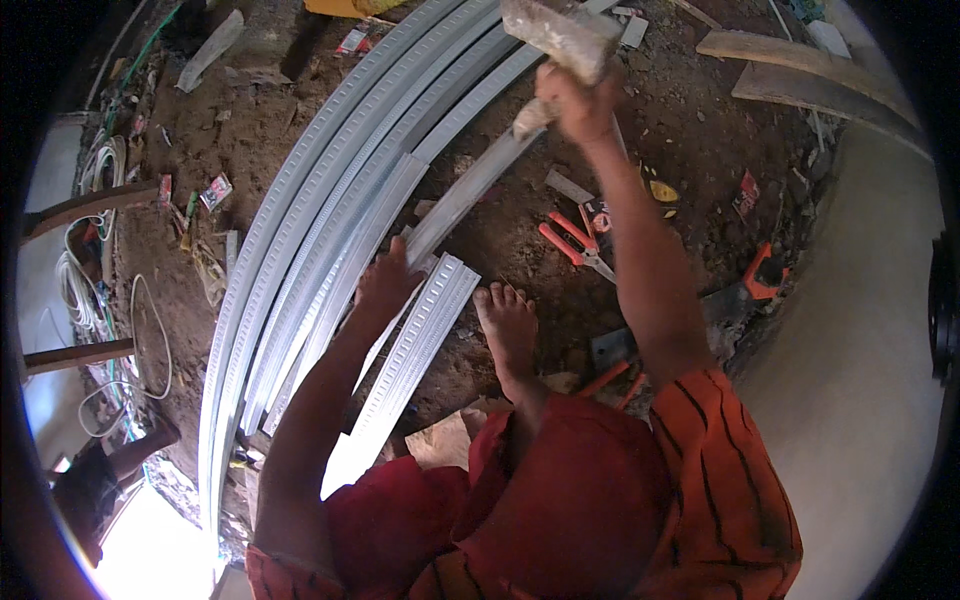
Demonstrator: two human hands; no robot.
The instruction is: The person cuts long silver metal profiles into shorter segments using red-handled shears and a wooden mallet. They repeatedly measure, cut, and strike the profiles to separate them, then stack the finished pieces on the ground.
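Metal channel strip pinned flat under spread left hand, long axis running away up-right toward raised right hand, clenched around hammer handle above.

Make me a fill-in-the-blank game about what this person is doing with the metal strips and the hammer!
1. The right hand holds a ____ raised above the ground.
2. The left hand presses down on the grey ____ strips.
3. The snips lying on the dirt have ____ handles.
4. Beside the short strip rests the person's bare ____.

Missing words: hammer; metal; orange; foot
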